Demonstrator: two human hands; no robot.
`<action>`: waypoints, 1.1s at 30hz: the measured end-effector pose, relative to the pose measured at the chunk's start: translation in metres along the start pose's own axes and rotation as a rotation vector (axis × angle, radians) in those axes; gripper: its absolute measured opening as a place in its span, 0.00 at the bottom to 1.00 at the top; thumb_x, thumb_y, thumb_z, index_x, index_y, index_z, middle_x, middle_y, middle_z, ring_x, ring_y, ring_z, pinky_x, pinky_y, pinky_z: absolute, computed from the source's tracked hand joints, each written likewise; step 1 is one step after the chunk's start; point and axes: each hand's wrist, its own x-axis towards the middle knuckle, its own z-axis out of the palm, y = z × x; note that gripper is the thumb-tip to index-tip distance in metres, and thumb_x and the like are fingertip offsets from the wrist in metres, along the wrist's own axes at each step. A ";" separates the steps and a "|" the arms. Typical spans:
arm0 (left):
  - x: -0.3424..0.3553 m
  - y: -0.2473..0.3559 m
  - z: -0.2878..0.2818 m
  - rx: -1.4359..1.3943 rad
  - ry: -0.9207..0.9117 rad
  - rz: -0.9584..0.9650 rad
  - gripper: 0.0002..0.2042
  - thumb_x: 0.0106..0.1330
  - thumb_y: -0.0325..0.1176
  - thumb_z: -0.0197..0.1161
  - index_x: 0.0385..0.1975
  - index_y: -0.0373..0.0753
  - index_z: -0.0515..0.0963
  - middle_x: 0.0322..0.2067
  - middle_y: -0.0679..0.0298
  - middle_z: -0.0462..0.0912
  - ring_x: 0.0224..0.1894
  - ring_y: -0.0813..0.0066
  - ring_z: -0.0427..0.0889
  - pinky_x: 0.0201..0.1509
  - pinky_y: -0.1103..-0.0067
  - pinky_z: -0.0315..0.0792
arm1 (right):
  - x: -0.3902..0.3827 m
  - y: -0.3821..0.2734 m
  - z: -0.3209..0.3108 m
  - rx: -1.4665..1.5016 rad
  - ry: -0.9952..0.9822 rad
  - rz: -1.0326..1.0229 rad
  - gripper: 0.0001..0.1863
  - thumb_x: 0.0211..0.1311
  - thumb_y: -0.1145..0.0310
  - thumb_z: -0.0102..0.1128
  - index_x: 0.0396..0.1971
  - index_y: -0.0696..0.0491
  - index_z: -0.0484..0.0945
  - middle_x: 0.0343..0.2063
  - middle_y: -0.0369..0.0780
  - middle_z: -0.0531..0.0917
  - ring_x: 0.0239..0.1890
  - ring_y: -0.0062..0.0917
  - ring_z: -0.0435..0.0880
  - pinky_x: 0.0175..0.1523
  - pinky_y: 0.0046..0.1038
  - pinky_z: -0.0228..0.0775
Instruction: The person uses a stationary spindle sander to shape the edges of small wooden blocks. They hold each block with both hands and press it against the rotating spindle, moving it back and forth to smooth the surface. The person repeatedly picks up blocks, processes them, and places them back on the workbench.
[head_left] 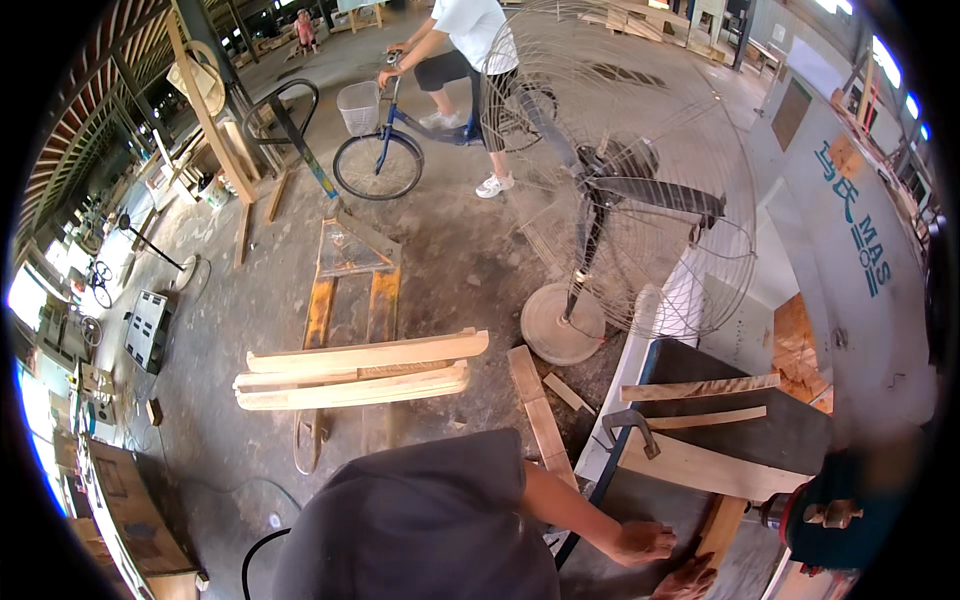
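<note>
My left arm reaches from a dark grey sleeve over the dark machine table. My left hand is above that table with its fingers curled in; what they hold, if anything, is hidden. Lower down, at the picture's bottom edge, my right hand grips the near end of a narrow wooden piece. Beyond that piece, a wide pale board lies across the table, with a metal clamp at its left end. A dark-bodied machine head with a red ring is beside the wooden piece's far end.
Two thin curved strips lie farther up the table. A caged standing fan is beyond its left edge. Shaped wooden pieces rest on a yellow pallet jack. A person with a blue bicycle is farther off.
</note>
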 end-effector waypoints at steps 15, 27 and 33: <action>0.061 -0.008 0.064 0.342 0.000 0.032 0.34 0.76 0.44 0.50 0.80 0.35 0.61 0.80 0.54 0.60 0.84 0.49 0.53 0.87 0.55 0.51 | 0.003 -0.014 -0.018 0.010 -0.189 0.093 0.33 0.74 0.45 0.57 0.76 0.37 0.72 0.63 0.50 0.79 0.60 0.49 0.80 0.61 0.57 0.71; 0.066 -0.014 0.067 0.414 0.006 0.163 0.31 0.75 0.43 0.50 0.72 0.27 0.70 0.79 0.46 0.62 0.84 0.39 0.50 0.88 0.52 0.48 | 0.002 -0.008 -0.010 0.013 -0.300 0.178 0.34 0.77 0.42 0.54 0.78 0.36 0.69 0.66 0.51 0.78 0.63 0.51 0.79 0.65 0.58 0.68; 0.068 -0.015 0.074 0.284 -0.040 0.110 0.32 0.73 0.46 0.54 0.74 0.33 0.70 0.80 0.47 0.61 0.85 0.39 0.48 0.86 0.51 0.50 | 0.007 -0.013 -0.020 -0.020 -0.338 0.172 0.35 0.77 0.40 0.53 0.79 0.36 0.69 0.67 0.51 0.77 0.65 0.50 0.79 0.66 0.59 0.68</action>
